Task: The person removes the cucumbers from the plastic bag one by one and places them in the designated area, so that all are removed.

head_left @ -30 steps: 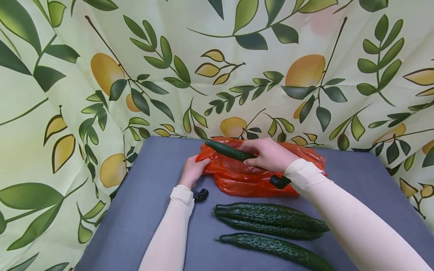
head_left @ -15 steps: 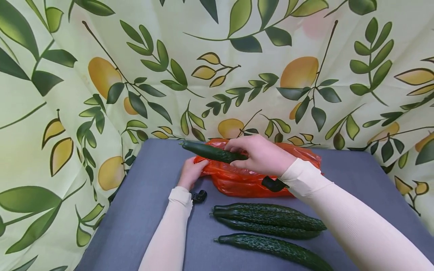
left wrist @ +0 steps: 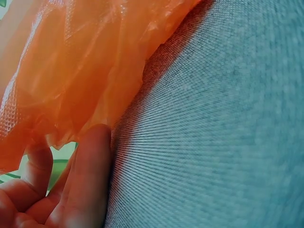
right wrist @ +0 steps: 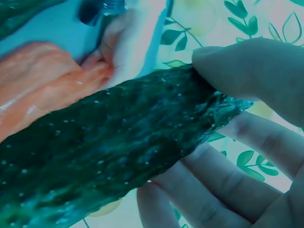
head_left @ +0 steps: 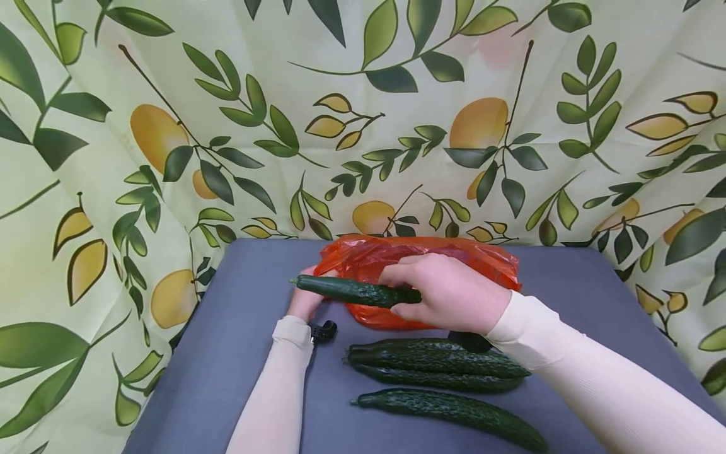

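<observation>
My right hand point(head_left: 448, 293) grips a long dark green cucumber point(head_left: 351, 290) near one end, its stem end pointing left. It is held above the front of a crumpled red plastic bag point(head_left: 422, 244). In the right wrist view, the thumb lies on one side of the bumpy cucumber point(right wrist: 109, 137) and the fingers on the other. My left hand point(head_left: 304, 305) pinches the left edge of the bag, partly hidden behind the cucumber. The left wrist view shows thumb and fingers point(left wrist: 92, 175) at the edge of the thin bag point(left wrist: 80, 61).
Two cucumbers point(head_left: 420, 359) lie side by side on the grey cloth-covered table point(head_left: 227, 353), in front of the bag. Another single cucumber point(head_left: 454, 408) lies nearer to me. A leaf-and-fruit patterned curtain point(head_left: 261, 126) stands behind and beside the table.
My right hand has drawn the cucumber out from over the bag, to the left and toward me. The left hand stays at the bag's edge. The head view has shifted slightly.
</observation>
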